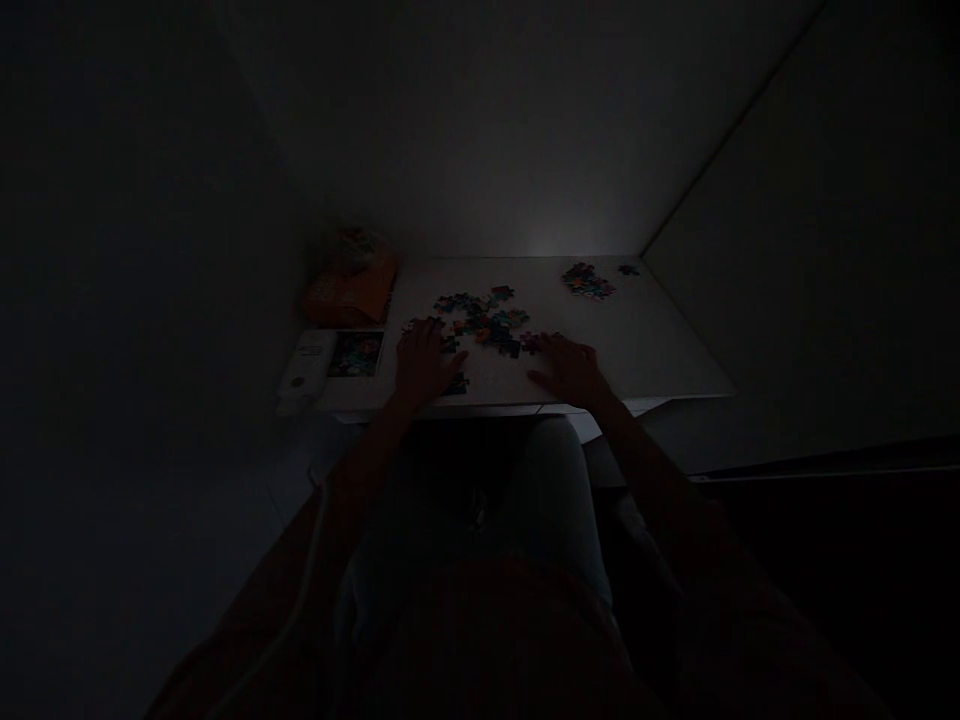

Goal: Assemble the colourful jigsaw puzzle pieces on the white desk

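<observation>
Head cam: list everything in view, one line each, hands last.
table: one, white, centre of the frame against the wall.
puzzle pieces, main cluster: many, mixed blue, teal and orange, mid-table between the hands.
puzzle pieces, small pile: several, multicoloured, far right of the table.
stray piece: one, dark, just right of the small pile.
orange bag: one, orange, far left corner of the table.
puzzle box: one, white with a dark picture, left edge of the table.
left hand: flat on the table at the cluster's left edge; grip cannot be told.
right hand: flat on the table, fingers at the cluster's right edge.
</observation>
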The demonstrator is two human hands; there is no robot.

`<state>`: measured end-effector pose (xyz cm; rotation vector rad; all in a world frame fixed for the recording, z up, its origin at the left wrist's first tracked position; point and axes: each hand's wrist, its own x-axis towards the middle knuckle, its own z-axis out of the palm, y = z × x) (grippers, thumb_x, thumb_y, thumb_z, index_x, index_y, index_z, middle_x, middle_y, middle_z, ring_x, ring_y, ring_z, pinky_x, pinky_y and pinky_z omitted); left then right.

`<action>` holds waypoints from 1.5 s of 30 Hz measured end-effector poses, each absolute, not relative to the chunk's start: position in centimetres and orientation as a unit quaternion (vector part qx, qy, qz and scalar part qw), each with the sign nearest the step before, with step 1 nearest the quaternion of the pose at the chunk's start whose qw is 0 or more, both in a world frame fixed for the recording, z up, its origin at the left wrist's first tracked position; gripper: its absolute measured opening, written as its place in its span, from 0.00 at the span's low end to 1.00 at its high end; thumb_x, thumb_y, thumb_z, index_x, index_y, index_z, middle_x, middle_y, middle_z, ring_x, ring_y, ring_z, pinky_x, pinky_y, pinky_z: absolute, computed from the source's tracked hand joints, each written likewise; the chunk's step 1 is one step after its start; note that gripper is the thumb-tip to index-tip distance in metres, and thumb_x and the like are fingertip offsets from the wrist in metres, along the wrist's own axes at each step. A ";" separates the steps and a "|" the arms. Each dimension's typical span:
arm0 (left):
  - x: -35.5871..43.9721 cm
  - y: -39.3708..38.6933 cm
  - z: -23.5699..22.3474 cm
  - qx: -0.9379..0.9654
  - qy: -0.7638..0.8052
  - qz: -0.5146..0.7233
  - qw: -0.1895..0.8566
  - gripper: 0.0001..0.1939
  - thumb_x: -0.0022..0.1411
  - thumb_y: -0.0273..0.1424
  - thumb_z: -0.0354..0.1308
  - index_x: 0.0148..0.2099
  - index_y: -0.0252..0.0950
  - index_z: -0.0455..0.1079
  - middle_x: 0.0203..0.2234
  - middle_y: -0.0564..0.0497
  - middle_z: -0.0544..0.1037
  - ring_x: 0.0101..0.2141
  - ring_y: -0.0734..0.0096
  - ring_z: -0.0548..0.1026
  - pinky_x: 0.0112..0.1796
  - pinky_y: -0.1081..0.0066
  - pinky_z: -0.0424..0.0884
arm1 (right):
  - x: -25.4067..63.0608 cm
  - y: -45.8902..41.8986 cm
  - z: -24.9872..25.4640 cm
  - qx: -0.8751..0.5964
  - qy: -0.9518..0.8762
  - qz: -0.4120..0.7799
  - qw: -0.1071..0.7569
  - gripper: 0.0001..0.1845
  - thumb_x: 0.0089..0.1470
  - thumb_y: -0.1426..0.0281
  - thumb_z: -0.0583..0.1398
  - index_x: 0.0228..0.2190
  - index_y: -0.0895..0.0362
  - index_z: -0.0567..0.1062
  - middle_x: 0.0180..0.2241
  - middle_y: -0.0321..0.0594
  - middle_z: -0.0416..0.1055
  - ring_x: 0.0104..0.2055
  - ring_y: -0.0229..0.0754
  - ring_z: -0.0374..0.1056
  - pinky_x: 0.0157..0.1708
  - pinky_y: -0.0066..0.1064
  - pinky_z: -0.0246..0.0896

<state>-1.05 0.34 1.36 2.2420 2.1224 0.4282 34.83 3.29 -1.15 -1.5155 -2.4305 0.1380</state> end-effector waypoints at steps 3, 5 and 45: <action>-1.1 0.4 1.2 0.731 0.672 0.122 0.022 0.45 0.87 0.58 0.53 0.89 0.33 0.65 0.89 0.39 0.58 0.87 0.38 0.56 0.85 0.40 0.51 | 34.7 3.4 -1.5 -0.547 -0.826 0.035 0.131 0.44 0.80 0.41 0.57 0.83 0.52 0.71 0.86 0.56 0.65 0.87 0.69 0.61 0.81 0.67 0.56; -1.1 0.4 1.2 0.738 0.664 0.119 0.025 0.44 0.87 0.58 0.54 0.89 0.36 0.67 0.89 0.41 0.60 0.87 0.36 0.57 0.84 0.37 0.52 | 34.9 3.4 -1.8 -0.553 -0.822 0.030 0.130 0.45 0.80 0.40 0.56 0.83 0.53 0.71 0.86 0.57 0.65 0.88 0.69 0.61 0.81 0.67 0.56; -2.4 3.3 2.0 0.706 0.687 0.163 0.051 0.40 0.88 0.56 0.50 0.85 0.35 0.71 0.87 0.36 0.64 0.85 0.39 0.60 0.81 0.33 0.59 | 28.4 10.8 -2.2 -0.607 -0.785 0.019 0.123 0.47 0.84 0.40 0.47 0.85 0.56 0.69 0.88 0.61 0.58 0.89 0.75 0.56 0.85 0.80 0.49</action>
